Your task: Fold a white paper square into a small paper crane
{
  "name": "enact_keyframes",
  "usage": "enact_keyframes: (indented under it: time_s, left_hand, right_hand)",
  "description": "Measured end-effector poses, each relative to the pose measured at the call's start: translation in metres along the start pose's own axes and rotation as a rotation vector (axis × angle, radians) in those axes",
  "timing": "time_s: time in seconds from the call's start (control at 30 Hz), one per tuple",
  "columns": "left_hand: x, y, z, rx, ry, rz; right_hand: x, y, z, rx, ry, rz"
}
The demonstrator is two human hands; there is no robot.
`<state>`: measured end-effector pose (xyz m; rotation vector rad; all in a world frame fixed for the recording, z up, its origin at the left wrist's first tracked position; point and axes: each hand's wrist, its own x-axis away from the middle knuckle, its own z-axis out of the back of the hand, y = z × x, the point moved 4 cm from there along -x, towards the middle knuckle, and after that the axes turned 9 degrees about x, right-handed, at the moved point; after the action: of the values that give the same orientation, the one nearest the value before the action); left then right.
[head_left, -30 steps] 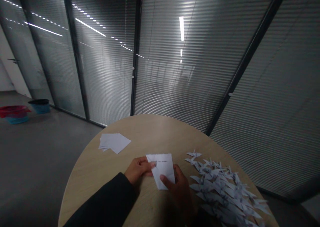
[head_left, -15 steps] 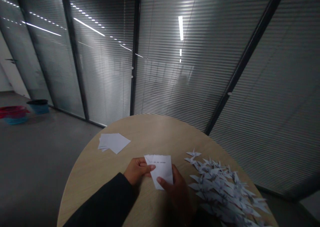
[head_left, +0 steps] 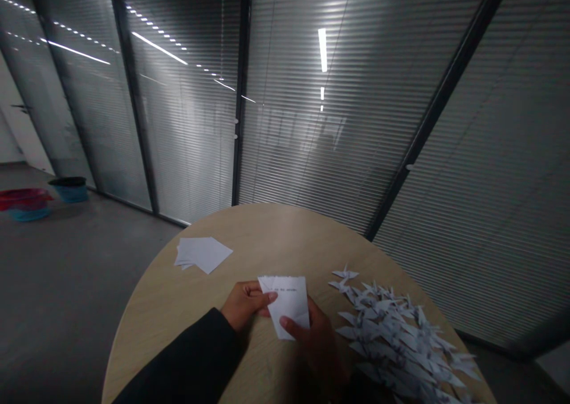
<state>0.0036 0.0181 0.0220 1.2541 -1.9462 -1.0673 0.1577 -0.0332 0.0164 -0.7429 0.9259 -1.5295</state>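
Between both hands is a folded sheet of white paper point(head_left: 291, 306), with a line of print near its ragged upper edge. My left hand point(head_left: 247, 303) pinches the paper's left side, thumb on top and fingers behind. On the right side, my right hand point(head_left: 312, 333) grips it with the thumb across the front; its other fingers are mostly hidden behind the paper. To the right lies a heap of folded white paper cranes point(head_left: 396, 333). Some white paper sheets point(head_left: 202, 253) lie in a loose stack at the left.
The round wooden table point(head_left: 271, 232) has a curved far edge close to a glass partition with blinds point(head_left: 307, 155). On the floor at the far left stand a red-rimmed blue bucket point(head_left: 27, 205) and a blue bucket lined in black point(head_left: 70, 191).
Almost nothing differs. The folded paper and my right hand have shifted very slightly to the right and down, with both hands keeping their grip.
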Motion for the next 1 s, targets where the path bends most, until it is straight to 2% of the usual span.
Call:
enact_keyframes:
  time_s: [0.13,0.3,0.53,0.87,1.0]
  left_hand:
    - [0.001,0.005,0.0,0.014,0.051,-0.018]
    - [0.001,0.012,0.004,0.069,0.179,-0.06]
    - [0.006,0.015,-0.004,0.091,0.267,-0.139]
    - [0.008,0.01,-0.003,0.003,0.279,-0.272]
    - [0.007,0.009,-0.005,0.077,0.252,-0.197]
  right_hand:
    - [0.0,-0.003,0.001,0.005,-0.031,0.0]
    - [0.001,-0.009,0.002,-0.004,-0.063,-0.039]
    - [0.001,-0.012,-0.001,-0.089,-0.096,0.007]
    - [0.002,-0.013,-0.004,-0.091,-0.09,0.004]
    - [0.001,-0.012,-0.001,-0.05,-0.067,-0.026]
